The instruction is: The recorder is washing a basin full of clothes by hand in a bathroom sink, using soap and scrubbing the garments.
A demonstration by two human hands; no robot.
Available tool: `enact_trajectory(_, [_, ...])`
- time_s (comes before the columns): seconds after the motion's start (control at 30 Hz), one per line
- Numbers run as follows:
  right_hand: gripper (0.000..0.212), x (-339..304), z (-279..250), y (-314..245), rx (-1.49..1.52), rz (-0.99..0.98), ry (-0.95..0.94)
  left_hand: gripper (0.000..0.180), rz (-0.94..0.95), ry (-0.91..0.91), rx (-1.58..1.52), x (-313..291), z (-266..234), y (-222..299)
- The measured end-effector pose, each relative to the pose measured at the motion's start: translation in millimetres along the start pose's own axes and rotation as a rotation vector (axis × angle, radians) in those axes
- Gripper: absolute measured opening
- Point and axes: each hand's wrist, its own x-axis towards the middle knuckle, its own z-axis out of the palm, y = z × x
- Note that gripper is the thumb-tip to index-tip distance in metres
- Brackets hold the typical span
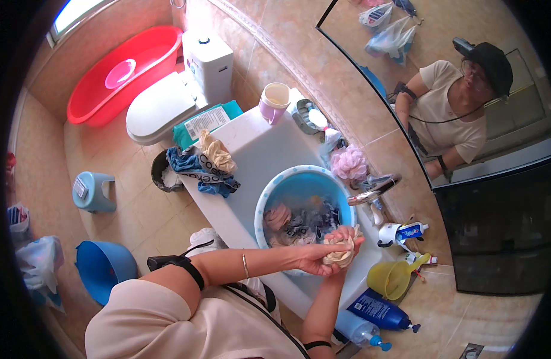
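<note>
A bunched cream cloth [339, 257] is squeezed between my two hands over the right front rim of a blue basin [296, 184]. My left hand [315, 258] reaches in from the left, its fingers closed on the cloth's near side. My right hand [351, 235] comes up from below and grips the same cloth, partly hidden behind the left. In the basin, pink, dark and pale wet clothes [302, 226] lie in cloudy water. The basin stands in a white sink [242, 134], beside a metal faucet [374, 190].
A pile of blue and cream clothes [205, 166] hangs over the sink's left corner. Along the wall side are a lilac mug [275, 103], a pink bath puff [348, 161], a yellow scoop [388, 280] and pump bottles [380, 309]. A blue bucket [105, 272] and stool [96, 191] stand left.
</note>
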Motion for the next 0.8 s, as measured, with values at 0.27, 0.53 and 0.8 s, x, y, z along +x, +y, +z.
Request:
enact_trajectory(0.27, [0.039,36.3,39.9,-11.6,-0.349,0.377,0.469,0.019,-0.109,0.201,0.517,13.3,-41.0,22.3])
enact_trajectory(0.53, [0.018,49.6,17.9,30.2,-1.331,0.141,0.590,0.036,0.176,0.959,1.649,-16.3,-18.6,14.8])
enact_trajectory(0.8, [0.023,86.5,-0.9,52.5,-0.881,0.187,0.649,0.052,0.620,1.172,1.853,-65.2,-25.0,43.1])
